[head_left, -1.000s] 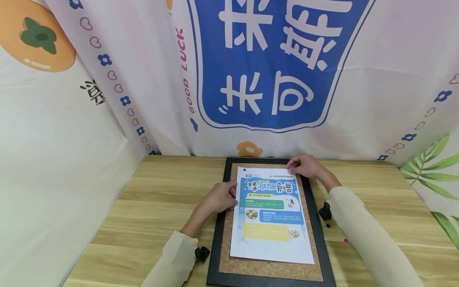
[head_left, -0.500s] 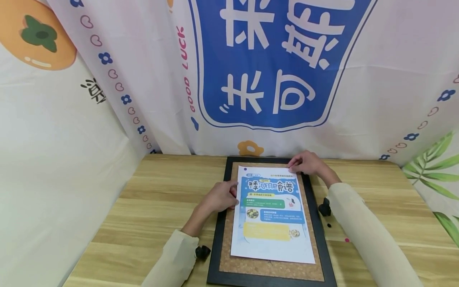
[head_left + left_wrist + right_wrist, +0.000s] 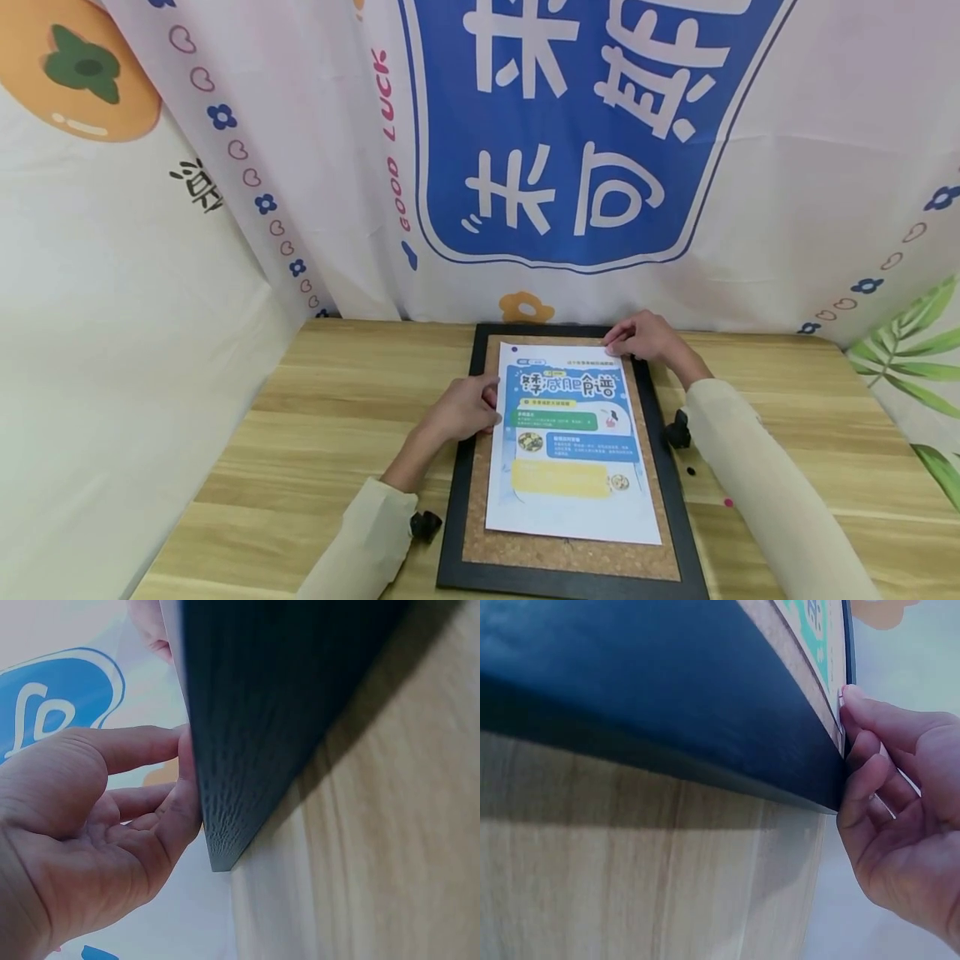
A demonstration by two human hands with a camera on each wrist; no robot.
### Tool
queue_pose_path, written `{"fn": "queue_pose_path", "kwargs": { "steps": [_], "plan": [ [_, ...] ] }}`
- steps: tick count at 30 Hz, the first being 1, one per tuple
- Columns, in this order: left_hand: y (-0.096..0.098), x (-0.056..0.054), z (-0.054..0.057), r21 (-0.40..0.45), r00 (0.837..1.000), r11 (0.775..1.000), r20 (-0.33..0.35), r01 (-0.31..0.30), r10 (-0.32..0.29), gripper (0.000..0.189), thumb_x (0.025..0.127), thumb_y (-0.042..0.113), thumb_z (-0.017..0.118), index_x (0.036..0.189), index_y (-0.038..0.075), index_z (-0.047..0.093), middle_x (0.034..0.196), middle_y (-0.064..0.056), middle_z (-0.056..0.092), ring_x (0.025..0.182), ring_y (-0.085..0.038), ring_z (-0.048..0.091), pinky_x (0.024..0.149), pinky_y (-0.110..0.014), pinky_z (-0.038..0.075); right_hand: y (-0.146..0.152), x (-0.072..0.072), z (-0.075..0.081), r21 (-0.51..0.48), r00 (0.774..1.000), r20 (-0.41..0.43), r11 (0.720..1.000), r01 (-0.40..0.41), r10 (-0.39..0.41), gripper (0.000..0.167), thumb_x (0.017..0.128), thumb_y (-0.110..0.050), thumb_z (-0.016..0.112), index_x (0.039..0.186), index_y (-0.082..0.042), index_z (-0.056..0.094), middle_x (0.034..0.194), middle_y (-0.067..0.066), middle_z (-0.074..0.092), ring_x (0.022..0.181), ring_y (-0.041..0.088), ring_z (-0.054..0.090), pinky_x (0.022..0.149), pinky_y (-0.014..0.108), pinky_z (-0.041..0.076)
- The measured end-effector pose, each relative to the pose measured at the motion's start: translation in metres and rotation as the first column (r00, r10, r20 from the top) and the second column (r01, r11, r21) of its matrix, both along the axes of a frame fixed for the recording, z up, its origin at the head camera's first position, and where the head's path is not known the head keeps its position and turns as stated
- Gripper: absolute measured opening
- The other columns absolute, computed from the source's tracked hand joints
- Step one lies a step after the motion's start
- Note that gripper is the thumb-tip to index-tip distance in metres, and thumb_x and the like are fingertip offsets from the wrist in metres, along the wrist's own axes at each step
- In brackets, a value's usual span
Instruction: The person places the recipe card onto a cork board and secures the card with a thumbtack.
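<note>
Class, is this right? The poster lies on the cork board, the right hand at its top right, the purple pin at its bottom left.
Not bottom left: the head view shows the purple pin at the top left of the poster. The poster lies on the cork board, the right hand at its top right.

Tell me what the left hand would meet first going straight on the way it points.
Likely the printed sheet: the left hand lies at its left edge, though exact contact is unclear.
</note>
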State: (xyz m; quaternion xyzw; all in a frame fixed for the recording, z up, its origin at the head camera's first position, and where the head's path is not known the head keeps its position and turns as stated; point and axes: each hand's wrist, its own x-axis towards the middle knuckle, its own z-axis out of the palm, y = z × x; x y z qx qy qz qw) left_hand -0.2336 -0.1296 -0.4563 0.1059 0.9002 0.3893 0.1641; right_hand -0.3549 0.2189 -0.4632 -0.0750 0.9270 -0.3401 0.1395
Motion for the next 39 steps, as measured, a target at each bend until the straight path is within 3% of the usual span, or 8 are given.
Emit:
{"fn": "queue_pose_path", "kwargs": {
  "steps": [15,26,39],
  "plan": [
    [0.0,-0.001,0.0,-0.01,1.0,1.0,-0.016,0.011,-0.012,0.06,0.095,-0.004,0.074,0.151,-0.004,0.054,0.099,-0.009,0.064,0.071,-0.015,0.067,0.063,-0.027,0.056,0.0,-0.003,0.001,-0.043,0.993,0.074,0.994,0.096,-0.093,0.028,0.097,-0.024,0.081,0.119,-0.007,0.08,0.125,0.017,0.076,0.098,0.027,0.064,0.079,0.03,0.055],
    [0.0,-0.001,0.0,-0.017,1.0,1.0,-0.008,0.001,-0.001,0.064,0.095,-0.003,0.074,0.155,-0.004,0.051,0.099,-0.009,0.065,0.072,-0.016,0.067,0.064,-0.027,0.056,-0.003,-0.005,-0.002,-0.009,0.993,0.047,0.994,0.113,-0.112,0.024,0.097,-0.021,0.08,0.117,-0.007,0.081,0.123,0.017,0.076,0.1,0.029,0.064,0.081,0.033,0.055],
    [-0.001,0.0,0.0,-0.022,1.0,0.999,0.001,0.029,-0.029,0.06,0.094,-0.004,0.075,0.15,-0.004,0.055,0.097,-0.008,0.066,0.071,-0.015,0.067,0.063,-0.025,0.055,-0.005,0.011,0.004,-0.012,0.99,0.076,0.993,0.118,-0.117,0.025,0.1,-0.019,0.077,0.12,-0.005,0.078,0.122,0.019,0.075,0.099,0.028,0.066,0.08,0.031,0.058]
  ]
}}
